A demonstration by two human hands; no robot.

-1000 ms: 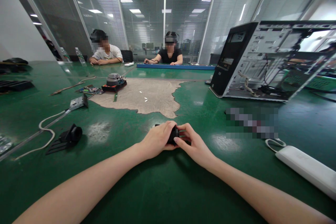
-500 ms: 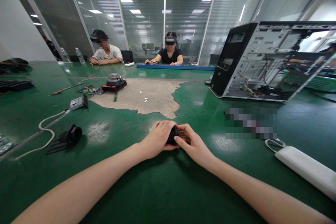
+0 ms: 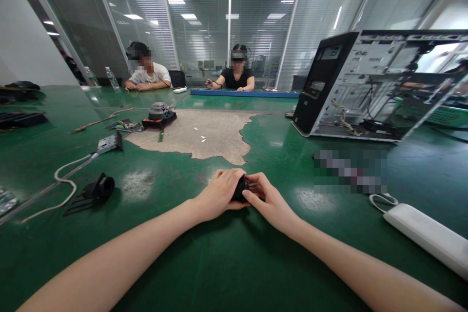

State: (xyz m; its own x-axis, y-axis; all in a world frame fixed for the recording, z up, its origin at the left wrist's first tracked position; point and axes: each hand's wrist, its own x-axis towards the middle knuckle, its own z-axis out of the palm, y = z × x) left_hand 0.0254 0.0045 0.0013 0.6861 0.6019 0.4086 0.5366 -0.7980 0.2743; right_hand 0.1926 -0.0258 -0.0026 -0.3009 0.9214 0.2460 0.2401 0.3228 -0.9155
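Note:
A small round black part point(image 3: 240, 189) is held between my two hands above the green table point(image 3: 204, 258). My left hand point(image 3: 223, 190) wraps round it from the left and covers much of it. From the right, the fingers and thumb of my right hand point(image 3: 263, 195) pinch its edge. Beyond the hands lies a bare, brownish patch point(image 3: 212, 131) of the tabletop with small white scraps on it.
An open computer case point(image 3: 325, 83) stands at the right, with a white power strip point(image 3: 427, 234) nearer. At the left are a black part point(image 3: 98, 189), a metal bracket point(image 3: 108, 143) and a cable. Two people sit across the table, near a blue bar point(image 3: 241, 93).
Across the table, the hand of the person in black has lifted a little, and the other person's head has turned slightly. My hands and the black part look unchanged.

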